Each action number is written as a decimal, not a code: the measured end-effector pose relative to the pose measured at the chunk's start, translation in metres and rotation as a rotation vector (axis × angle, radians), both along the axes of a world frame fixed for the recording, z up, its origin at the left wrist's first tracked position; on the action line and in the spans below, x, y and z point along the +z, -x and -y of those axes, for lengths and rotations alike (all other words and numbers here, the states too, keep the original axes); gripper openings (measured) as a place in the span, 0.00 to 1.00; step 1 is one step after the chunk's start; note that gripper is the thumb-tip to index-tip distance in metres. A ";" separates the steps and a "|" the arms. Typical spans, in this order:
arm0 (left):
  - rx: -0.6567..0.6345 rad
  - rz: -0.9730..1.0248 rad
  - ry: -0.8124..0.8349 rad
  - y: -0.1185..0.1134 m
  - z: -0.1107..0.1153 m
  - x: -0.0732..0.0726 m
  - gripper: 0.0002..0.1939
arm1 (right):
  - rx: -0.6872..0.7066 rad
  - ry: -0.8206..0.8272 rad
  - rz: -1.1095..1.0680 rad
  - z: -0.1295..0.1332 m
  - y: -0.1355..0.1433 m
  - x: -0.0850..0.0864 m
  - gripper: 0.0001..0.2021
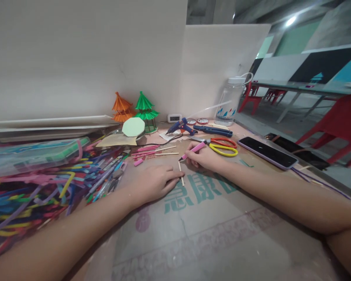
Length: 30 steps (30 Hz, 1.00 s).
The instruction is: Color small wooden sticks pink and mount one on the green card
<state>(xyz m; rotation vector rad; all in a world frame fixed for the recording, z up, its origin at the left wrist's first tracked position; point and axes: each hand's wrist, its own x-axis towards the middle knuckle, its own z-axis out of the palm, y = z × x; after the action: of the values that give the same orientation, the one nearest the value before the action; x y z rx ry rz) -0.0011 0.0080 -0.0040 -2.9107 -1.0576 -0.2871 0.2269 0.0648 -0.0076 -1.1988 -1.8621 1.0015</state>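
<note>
A pink marker [199, 146] is held in my right hand [201, 156], its dark tip down at the upper end of a thin wooden stick [181, 177]. My left hand [156, 181] lies low over the cardboard, its fingertips pressing on the stick's lower part. The pink cap [138, 162] lies apart, to the upper left. Behind my hands are several pink sticks [146, 148] and plain wooden sticks [166, 153].
Pipe cleaners [32, 203] and a plastic case [46, 156] fill the left. Behind stand orange [122, 107] and green [146, 107] pagodas, a glue gun [179, 127] and a bottle [229, 101]. Scissors [224, 147] and a phone [267, 152] lie right.
</note>
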 end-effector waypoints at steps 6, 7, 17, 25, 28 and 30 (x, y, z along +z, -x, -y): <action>0.009 -0.009 0.005 -0.001 0.000 0.002 0.19 | 0.010 0.009 0.004 0.002 0.001 0.003 0.07; 0.008 -0.015 0.012 -0.001 -0.001 0.002 0.19 | 0.014 0.015 0.001 0.002 0.001 0.004 0.07; -0.001 -0.017 -0.003 0.003 -0.001 -0.001 0.19 | -0.012 -0.017 0.003 0.007 0.002 0.007 0.05; -0.026 -0.018 -0.037 0.004 -0.004 -0.003 0.19 | 0.020 0.023 0.003 0.006 0.001 0.007 0.06; -0.033 -0.006 -0.040 0.005 -0.004 -0.005 0.19 | 0.043 0.056 -0.003 0.007 0.000 0.008 0.06; -0.036 0.013 -0.037 0.006 -0.004 -0.005 0.18 | 0.045 0.043 -0.015 0.007 0.000 0.008 0.06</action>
<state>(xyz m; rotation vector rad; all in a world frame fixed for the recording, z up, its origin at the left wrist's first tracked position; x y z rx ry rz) -0.0071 0.0121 -0.0093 -2.9011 -0.9913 -0.3232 0.2267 0.0577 -0.0001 -1.1749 -1.8721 1.0774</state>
